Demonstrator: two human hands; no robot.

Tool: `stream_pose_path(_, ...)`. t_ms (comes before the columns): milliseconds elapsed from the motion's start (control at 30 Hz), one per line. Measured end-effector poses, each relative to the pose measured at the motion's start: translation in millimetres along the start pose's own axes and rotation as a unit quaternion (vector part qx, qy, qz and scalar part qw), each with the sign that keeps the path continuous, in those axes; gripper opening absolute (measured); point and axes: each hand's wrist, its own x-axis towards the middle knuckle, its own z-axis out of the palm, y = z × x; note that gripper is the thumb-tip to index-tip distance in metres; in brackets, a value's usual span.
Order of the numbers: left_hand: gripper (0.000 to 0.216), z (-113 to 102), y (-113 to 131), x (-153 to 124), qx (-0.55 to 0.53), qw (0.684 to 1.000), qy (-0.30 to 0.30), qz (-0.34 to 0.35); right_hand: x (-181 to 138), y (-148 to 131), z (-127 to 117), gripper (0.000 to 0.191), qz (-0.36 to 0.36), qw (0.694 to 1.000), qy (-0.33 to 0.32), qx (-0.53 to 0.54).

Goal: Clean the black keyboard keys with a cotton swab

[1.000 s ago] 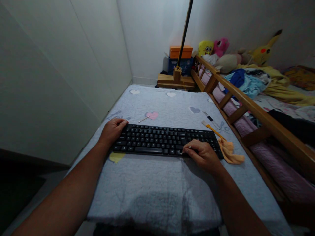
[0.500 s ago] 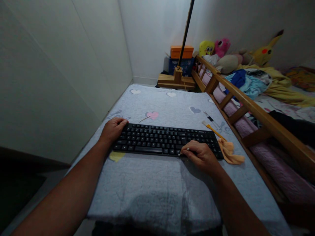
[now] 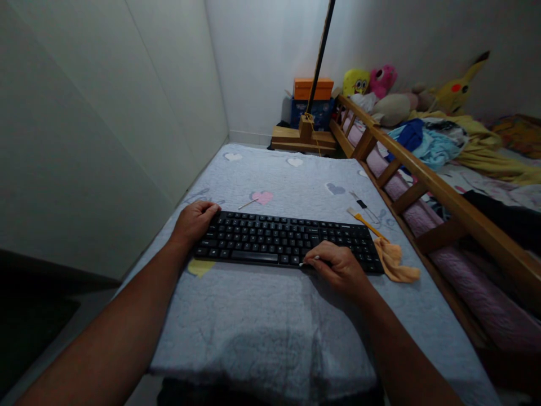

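A black keyboard [image 3: 257, 239] lies flat on a table covered with a pale blue cloth [image 3: 253, 316]. My left hand [image 3: 195, 223] grips the keyboard's left end, thumb on its upper corner. Pinched in my right hand [image 3: 338, 265] is a cotton swab [image 3: 302, 264], its white tip at the keyboard's front edge, near the bottom row of keys right of the space bar. The right hand covers some keys between the main block and the number pad. Beyond the keyboard rests another cotton swab [image 3: 248, 203], beside a pink heart on the cloth.
Right of the keyboard lie a brush [image 3: 366, 223] with a yellow handle, an orange cloth [image 3: 395, 261] and a small tool with a black band [image 3: 361, 204]. A wooden bed rail [image 3: 422, 180] runs along the right side. Boxes [image 3: 313, 90] stand at the back.
My right hand has moved slightly left along the keyboard's front edge, taking the cotton swab with it. My left hand keeps its place on the keyboard.
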Motion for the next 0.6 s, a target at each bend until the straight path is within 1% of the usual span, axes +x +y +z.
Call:
stream_pose_path(200, 0.035, 1.0, -2.1, 0.8, -0.001, 1.0, -0.006, 0.003, 0.8, 2.0, 3.0, 0.02, 0.002, 1.0, 0.014, -0.002)
stream_pose_path(600, 0.031, -0.4, -0.6, -0.2, -0.006, 1.0, -0.005, 0.005, 2.8, 6.9, 6.5, 0.018, 0.018, 0.999, 0.052, -0.003)
